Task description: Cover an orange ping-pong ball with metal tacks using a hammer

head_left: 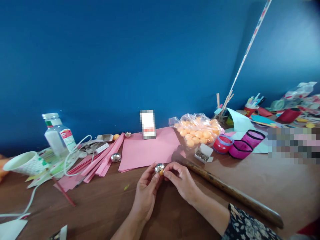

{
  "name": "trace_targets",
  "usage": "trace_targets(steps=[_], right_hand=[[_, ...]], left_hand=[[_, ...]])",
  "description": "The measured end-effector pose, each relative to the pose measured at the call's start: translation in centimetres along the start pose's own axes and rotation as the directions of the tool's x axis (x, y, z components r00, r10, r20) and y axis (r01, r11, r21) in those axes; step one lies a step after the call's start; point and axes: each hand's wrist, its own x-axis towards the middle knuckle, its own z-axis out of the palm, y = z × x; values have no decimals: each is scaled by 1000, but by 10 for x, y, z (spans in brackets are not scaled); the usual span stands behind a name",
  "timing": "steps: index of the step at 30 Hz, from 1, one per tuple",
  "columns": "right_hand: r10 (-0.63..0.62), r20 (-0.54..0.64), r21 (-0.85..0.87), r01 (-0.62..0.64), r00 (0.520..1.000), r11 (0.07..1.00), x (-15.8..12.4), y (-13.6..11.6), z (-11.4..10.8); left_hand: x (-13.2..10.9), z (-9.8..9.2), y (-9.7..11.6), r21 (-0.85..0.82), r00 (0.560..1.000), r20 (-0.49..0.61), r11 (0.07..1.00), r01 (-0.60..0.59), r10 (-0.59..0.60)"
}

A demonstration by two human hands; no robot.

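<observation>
Over the near middle of the table, my left hand [148, 191] is closed around a small ball [159, 167]. Shiny silver pieces cover much of this ball, and a patch of orange shows at its lower right. Thumb and forefinger of my right hand [182, 180] are pinched together against that orange patch; whatever sits between them is too small to make out. Two similar silver balls lie beyond, one [116, 157] beside the pink paper strips and one [128, 134] farther back. To the right, an open white box [204, 153] holds many small metal pieces.
A clear bag of orange balls [196, 131] rests near the blue wall, right of pink sheets [150, 150]. A long wooden stick [232, 190] lies diagonally beside my right forearm. Leftward are a glass bottle [53, 133], a paper cup [25, 163] and a white cable [66, 165].
</observation>
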Motion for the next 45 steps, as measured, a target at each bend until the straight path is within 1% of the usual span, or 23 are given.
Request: trace_targets(steps=[22,27,32,37,45], right_hand=[[-35,20,-117,37,999,992,0,1,-2],[-28,20,-164,31,999,986,-1,0,-3],[-26,21,-227,30,999,973,-2,-3,-3],[-22,27,-224,28,999,974,-3,-4,-3],[-34,27,-233,39,999,972,-1,-3,-4]], left_hand=[[-1,1,1,3,1000,-3,1000,1,-1],[-2,0,1,28,1000,5,1000,-2,2],[-1,1,2,67,1000,-17,998,-20,22],[1,2,3,77,999,-18,997,-26,27],[0,0,1,30,1000,-18,1000,-4,5]])
